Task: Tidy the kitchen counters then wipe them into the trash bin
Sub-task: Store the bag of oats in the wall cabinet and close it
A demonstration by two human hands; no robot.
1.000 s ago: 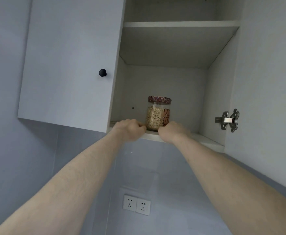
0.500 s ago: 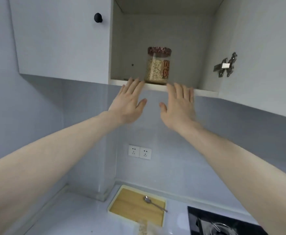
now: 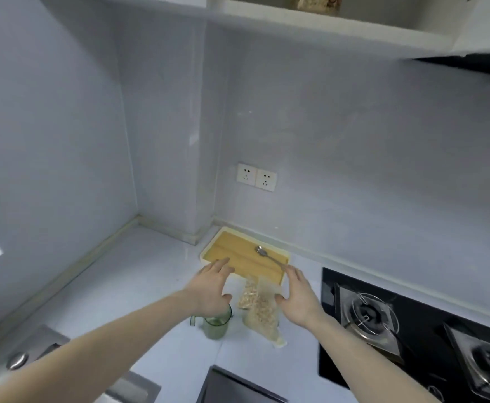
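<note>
Both hands, left hand (image 3: 213, 289) and right hand (image 3: 297, 298), hover with fingers spread, holding nothing, flanking 2 clear bags of oats (image 3: 259, 308) lying on the white counter (image 3: 150, 274).

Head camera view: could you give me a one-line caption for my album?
Both open hands, left hand and right hand, reach toward bags of oats before a wooden tray.

The surface (image 3: 139, 274) lies bare left of the wooden tray (image 3: 239, 257), open for passage toward the corner. Between the left hand (image 3: 212, 289) and right hand (image 3: 297, 298) lie two clear bags of oats (image 3: 259, 308). A green glass cup (image 3: 216, 325) stands under the left wrist. The gas stove (image 3: 412, 324) bounds the right, the sink (image 3: 34, 353) the near left.
</note>
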